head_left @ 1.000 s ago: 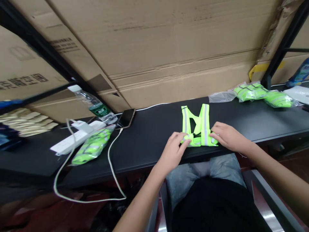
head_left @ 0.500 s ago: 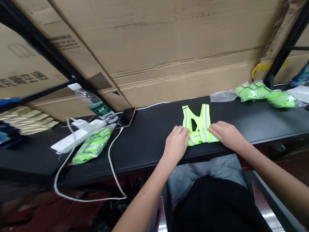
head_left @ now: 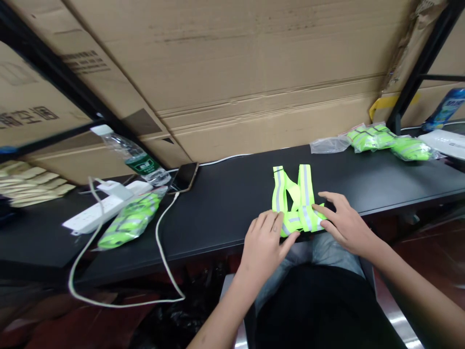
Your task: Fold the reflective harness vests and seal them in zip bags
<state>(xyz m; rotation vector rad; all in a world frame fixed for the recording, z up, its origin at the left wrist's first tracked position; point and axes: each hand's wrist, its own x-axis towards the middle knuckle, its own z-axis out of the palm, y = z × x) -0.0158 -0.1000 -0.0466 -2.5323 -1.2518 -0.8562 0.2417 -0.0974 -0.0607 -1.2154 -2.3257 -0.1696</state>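
A neon yellow-green reflective vest (head_left: 305,186) with silvery stripes lies on the black table, its two shoulder straps pointing away from me and its waist band folded across the near end. My left hand (head_left: 263,240) rests on the lower left corner of the vest, fingers laid over the band and thumb stretched out along the near edge. At the band's right end is my right hand (head_left: 343,220); its fingers are spread and the fingertips touch the fabric. Part of the band is hidden under my left fingers.
Bagged yellow-green vests lie at the left (head_left: 132,220) and back right (head_left: 372,138). A clear plastic bag (head_left: 330,145) is beside the latter. At left are a white power strip (head_left: 103,208), a phone (head_left: 186,177), a leaning water bottle (head_left: 140,160) and a looping white cable (head_left: 162,252). Cardboard stands behind.
The vest has slid nearer to the table's front edge with both hands. My right fingers have spread from a closer grip, and my left thumb has moved out from the fingers.
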